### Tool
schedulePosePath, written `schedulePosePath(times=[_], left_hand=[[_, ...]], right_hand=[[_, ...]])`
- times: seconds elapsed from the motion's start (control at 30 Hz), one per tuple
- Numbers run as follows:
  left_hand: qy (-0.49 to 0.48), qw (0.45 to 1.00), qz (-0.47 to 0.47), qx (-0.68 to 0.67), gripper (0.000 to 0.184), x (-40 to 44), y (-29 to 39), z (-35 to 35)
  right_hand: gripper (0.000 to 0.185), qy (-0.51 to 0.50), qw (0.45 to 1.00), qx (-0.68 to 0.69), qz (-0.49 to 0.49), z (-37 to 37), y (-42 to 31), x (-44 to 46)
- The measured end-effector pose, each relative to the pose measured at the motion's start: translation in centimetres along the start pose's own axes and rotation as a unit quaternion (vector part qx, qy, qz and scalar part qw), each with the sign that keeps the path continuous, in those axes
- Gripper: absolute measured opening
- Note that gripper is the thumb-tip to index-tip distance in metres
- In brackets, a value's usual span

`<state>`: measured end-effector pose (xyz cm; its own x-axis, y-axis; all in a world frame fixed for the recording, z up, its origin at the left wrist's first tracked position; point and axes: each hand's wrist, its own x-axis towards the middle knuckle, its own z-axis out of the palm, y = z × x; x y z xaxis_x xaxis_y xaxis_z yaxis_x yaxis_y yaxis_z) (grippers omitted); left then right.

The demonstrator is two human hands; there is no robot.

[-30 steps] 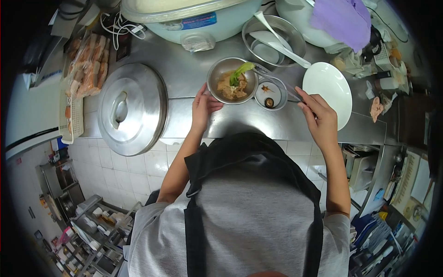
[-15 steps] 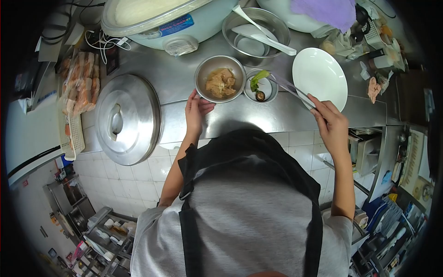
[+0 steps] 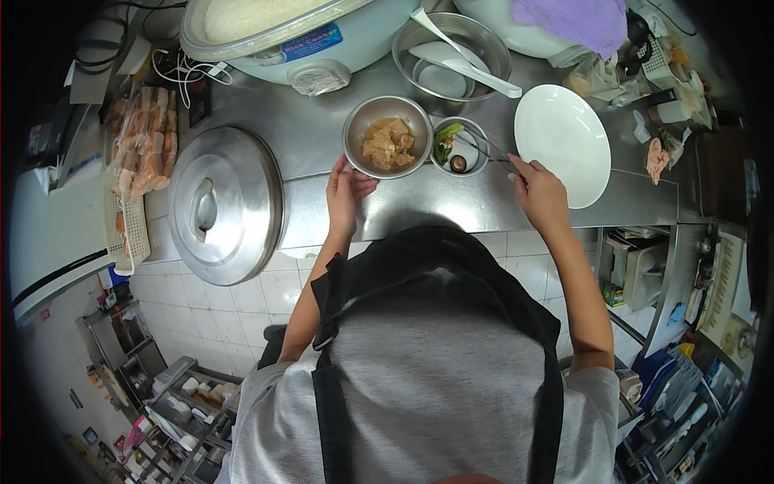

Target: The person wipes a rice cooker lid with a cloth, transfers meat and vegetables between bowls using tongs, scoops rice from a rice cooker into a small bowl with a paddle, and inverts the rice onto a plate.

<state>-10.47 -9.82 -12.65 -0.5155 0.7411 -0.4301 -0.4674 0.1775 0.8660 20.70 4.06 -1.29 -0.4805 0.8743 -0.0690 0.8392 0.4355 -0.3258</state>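
My left hand (image 3: 347, 192) touches the lower left rim of a steel bowl (image 3: 351, 149) with brown meat pieces (image 3: 389, 143) in it; it is closed against the rim. Just right of that bowl is a smaller bowl (image 3: 481, 164), which holds green vegetable (image 3: 443, 143) and a dark round piece (image 3: 458, 164). My right hand (image 3: 538, 187) is closed on metal tongs (image 3: 497, 160), whose tips reach into the small bowl. Beside the right hand lies a white oval plate (image 3: 564, 137).
A rice cooker (image 3: 282, 68) and a steel pot (image 3: 501, 68) with white ladles (image 3: 476, 74) stand at the back. At the left are a large round lid (image 3: 242, 194) and bagged food (image 3: 147, 145) over a basket (image 3: 125, 234). A purple cloth (image 3: 576, 24) is at the back right.
The green vegetable has gone from the meat bowl into the small bowl. My right hand has moved left with the tongs since half a second ago. My left hand stays at the meat bowl.
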Motion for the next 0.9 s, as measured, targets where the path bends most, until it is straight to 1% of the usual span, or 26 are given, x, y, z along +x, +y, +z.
schedulePosePath(times=[0.17, 0.27, 0.37, 0.47, 0.57, 0.67, 0.77, 0.9], left_hand=[[-0.002, 1.0, 0.009, -0.004, 0.05, 0.2, -0.3, -0.2], [0.001, 1.0, 0.013, -0.003, 0.051, 0.1, -0.4, -0.1], [0.004, 1.0, 0.011, 0.005, 0.051, 0.0, -0.4, 0.0], [0.002, 1.0, 0.016, 0.001, 0.05, 0.1, -0.1, 0.0], [0.002, 1.0, 0.016, 0.001, 0.049, -0.2, -0.4, 0.0], [0.001, 1.0, 0.018, 0.01, 0.048, -0.1, -0.6, -0.1], [-0.003, 1.0, 0.015, 0.012, 0.047, 0.0, -0.2, 0.1], [0.006, 1.0, 0.01, 0.01, 0.046, -0.1, -0.2, 0.1]], right_hand=[[0.032, -0.028, 0.999, -0.017, 0.022, -3.3, -1.4, -0.5], [0.032, -0.058, 0.998, -0.02, -0.022, -3.3, -1.8, -0.3], [0.031, -0.064, 0.996, -0.054, -0.032, -1.7, -2.3, 1.1], [0.031, -0.084, 0.995, -0.054, -0.01, -3.3, -2.7, 0.8], [0.031, -0.109, 0.994, -0.025, 0.007, -6.0, -3.1, -0.3], [0.031, -0.144, 0.988, -0.047, -0.023, -6.0, -2.7, -0.2], [0.031, -0.133, 0.988, -0.068, -0.038, -4.9, -2.4, 0.8], [0.031, -0.113, 0.991, -0.069, -0.027, -4.9, -2.3, 1.8]])
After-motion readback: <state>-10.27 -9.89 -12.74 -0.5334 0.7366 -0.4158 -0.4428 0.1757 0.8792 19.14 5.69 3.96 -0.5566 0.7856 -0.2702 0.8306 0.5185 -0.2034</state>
